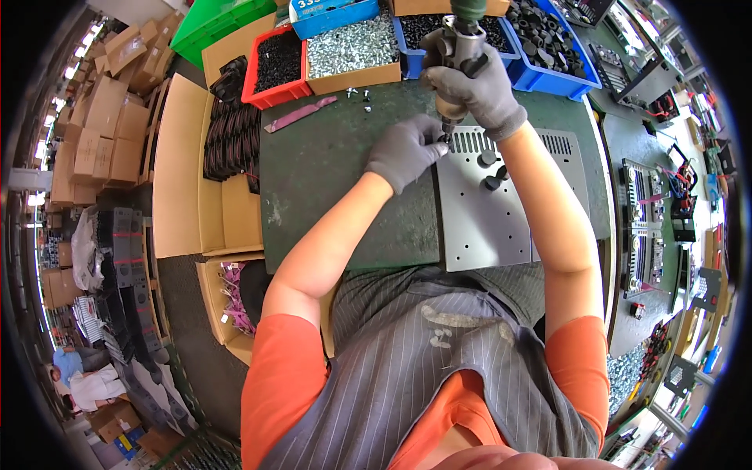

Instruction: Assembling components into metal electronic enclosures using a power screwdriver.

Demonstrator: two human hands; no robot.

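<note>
My right hand [482, 90], in a grey glove, is wrapped round an upright power screwdriver [464, 48]. The screwdriver's bit points down at the far left corner of a grey metal panel [478, 223] with vent slots and small holes. My left hand [407, 150], gloved too, pinches at the bit's tip by that corner. A small dark piece shows between thumb and fingers, too hidden to name. On the panel, below the slots, lie a round black rubber foot [486, 158] and another black foot [492, 182], with a third partly behind my right forearm.
Along the bench's [352, 219] far edge stand a red bin [249, 97] of black screws, a cardboard box [356, 78] of silver screws and a blue bin [581, 88] of black feet. A purple strip [301, 113] and loose screws lie nearby. Left, an open carton [182, 172] holds black cabled parts.
</note>
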